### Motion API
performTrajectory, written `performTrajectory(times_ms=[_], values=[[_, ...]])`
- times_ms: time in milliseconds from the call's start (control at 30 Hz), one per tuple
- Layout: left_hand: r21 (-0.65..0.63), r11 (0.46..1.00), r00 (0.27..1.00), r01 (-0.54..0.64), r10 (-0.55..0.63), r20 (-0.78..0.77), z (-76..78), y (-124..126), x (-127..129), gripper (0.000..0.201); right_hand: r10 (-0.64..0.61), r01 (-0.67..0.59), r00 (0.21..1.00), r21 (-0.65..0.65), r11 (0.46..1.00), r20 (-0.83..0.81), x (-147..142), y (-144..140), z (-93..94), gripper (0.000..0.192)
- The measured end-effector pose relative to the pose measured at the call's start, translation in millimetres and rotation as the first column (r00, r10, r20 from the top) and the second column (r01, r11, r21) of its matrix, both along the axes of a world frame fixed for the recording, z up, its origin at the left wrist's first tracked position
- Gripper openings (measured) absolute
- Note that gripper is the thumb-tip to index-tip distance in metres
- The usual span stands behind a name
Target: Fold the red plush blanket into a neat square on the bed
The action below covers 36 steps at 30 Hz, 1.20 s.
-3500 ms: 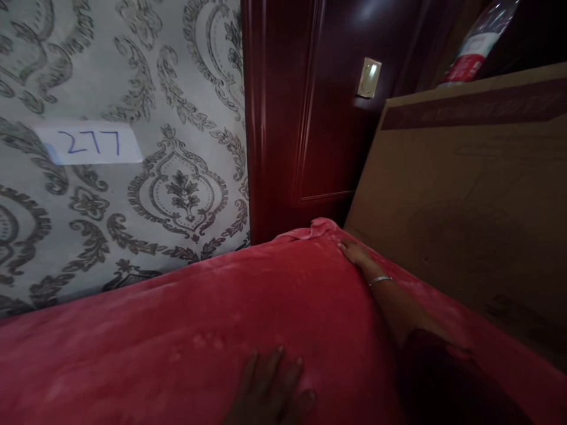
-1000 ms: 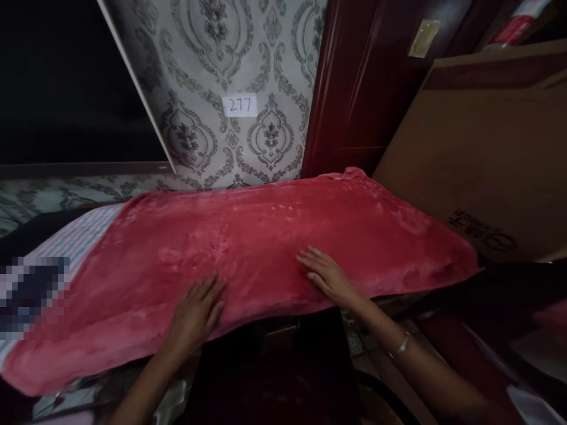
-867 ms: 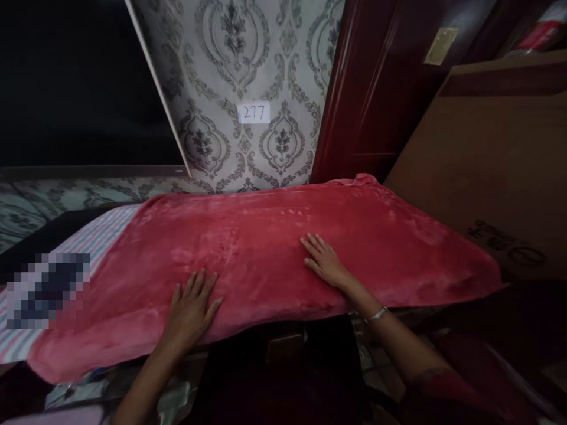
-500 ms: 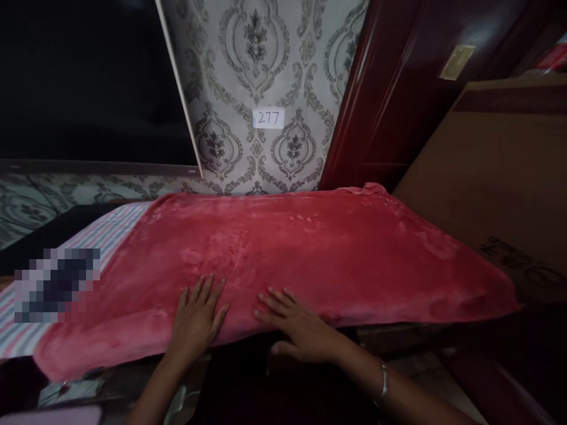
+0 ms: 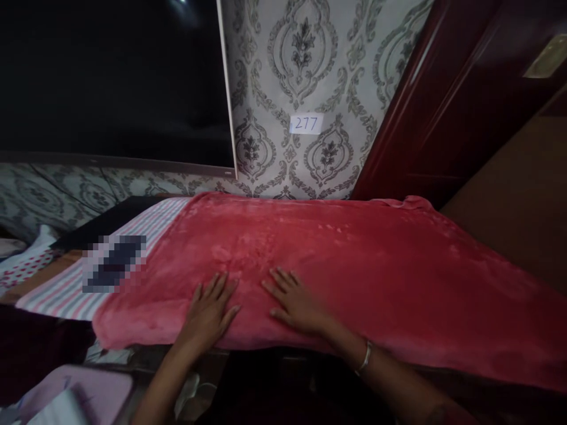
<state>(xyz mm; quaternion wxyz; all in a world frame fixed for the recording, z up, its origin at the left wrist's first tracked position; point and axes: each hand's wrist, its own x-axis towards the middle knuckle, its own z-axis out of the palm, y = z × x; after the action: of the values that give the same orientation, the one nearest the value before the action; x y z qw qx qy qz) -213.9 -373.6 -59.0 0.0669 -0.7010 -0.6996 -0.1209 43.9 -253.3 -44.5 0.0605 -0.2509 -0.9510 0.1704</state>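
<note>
One red blanket (image 5: 354,260) lay spread across the table, covering most of one striped cloth (image 5: 88,283) whose left end showed beside it. Two hands rested on the blanket near its front edge, side by side but not touching. The left hand (image 5: 208,313) lay flat, palm down, fingers spread and gripping nothing. The right hand (image 5: 295,304) lay flat likewise, fingers apart, with one bracelet (image 5: 364,358) on its wrist. Behind the blanket, one paper label (image 5: 306,124) reading 277 was stuck to the patterned wallpaper (image 5: 274,77), between one dark screen (image 5: 110,82) and one red-brown door (image 5: 460,100).
</note>
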Motion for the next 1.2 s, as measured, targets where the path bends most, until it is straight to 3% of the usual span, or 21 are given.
performTrajectory(times_ms=[100,167,233,300,367,400,467,533,600,733,833,1000,1100,1200], values=[[-0.041,0.989,0.989,-0.145,0.144,-0.042,6.8,-7,-23,0.055,0.172,-0.178,0.983,-0.102,0.979,-0.070,-12,-43,4.7,0.083],[-0.061,0.963,0.963,-0.263,0.257,-0.084,13.3,-10,-32,0.056,0.275,-0.297,0.951,-0.163,0.941,-0.144,-14,-56,11.1,0.083],[-0.076,0.932,0.931,-0.355,0.344,-0.122,19.8,-11,-31,0.057,0.309,-0.352,0.925,-0.191,0.916,-0.222,-11,-50,16.7,0.074],[-0.100,0.921,0.923,-0.376,0.364,-0.124,24.8,-8,-21,0.057,0.198,-0.251,0.939,-0.167,0.954,-0.281,-5,-24,18.7,0.062],[-0.129,0.946,0.954,-0.299,0.291,-0.074,27.7,1,-3,0.058,-0.050,0.021,0.947,-0.094,0.995,-0.317,5,16,15.9,0.057],[-0.142,0.965,0.975,-0.222,0.219,-0.034,28.4,7,9,0.059,-0.161,0.153,0.933,-0.050,0.987,-0.321,11,38,13.1,0.056],[-0.160,0.987,0.998,-0.019,0.028,0.054,29.4,22,35,0.063,-0.358,0.388,0.876,0.029,0.921,-0.324,23,77,5.8,0.055],[-0.176,0.966,0.978,0.190,-0.170,0.125,30.8,40,62,0.067,-0.520,0.560,0.811,0.102,0.822,-0.269,34,102,-2.3,0.056],[-0.197,0.925,0.940,0.325,-0.294,0.171,32.4,57,84,0.070,-0.610,0.634,0.773,0.181,0.752,-0.171,40,111,-10.4,0.056],[-0.223,0.895,0.916,0.387,-0.344,0.206,31.2,78,101,0.068,-0.616,0.594,0.787,0.316,0.740,-0.036,44,102,-21.9,0.053],[-0.238,0.913,0.939,0.331,-0.293,0.181,26.2,76,81,0.068,-0.611,0.575,0.792,0.348,0.741,-0.007,45,98,-24.8,0.053],[-0.184,0.983,0.998,-0.017,0.027,0.055,16.3,39,7,0.062,-0.615,0.574,0.789,0.365,0.733,-0.006,45,102,-27.6,0.053],[-0.102,0.973,0.977,-0.208,0.212,0.026,6.2,6,-43,0.067,-0.614,0.570,0.789,0.375,0.731,-0.003,44,102,-29.2,0.054],[0.009,0.926,0.926,-0.376,0.376,0.036,-0.3,-14,-77,0.072,-0.615,0.572,0.789,0.380,0.726,-0.013,43,100,-28.8,0.054]])
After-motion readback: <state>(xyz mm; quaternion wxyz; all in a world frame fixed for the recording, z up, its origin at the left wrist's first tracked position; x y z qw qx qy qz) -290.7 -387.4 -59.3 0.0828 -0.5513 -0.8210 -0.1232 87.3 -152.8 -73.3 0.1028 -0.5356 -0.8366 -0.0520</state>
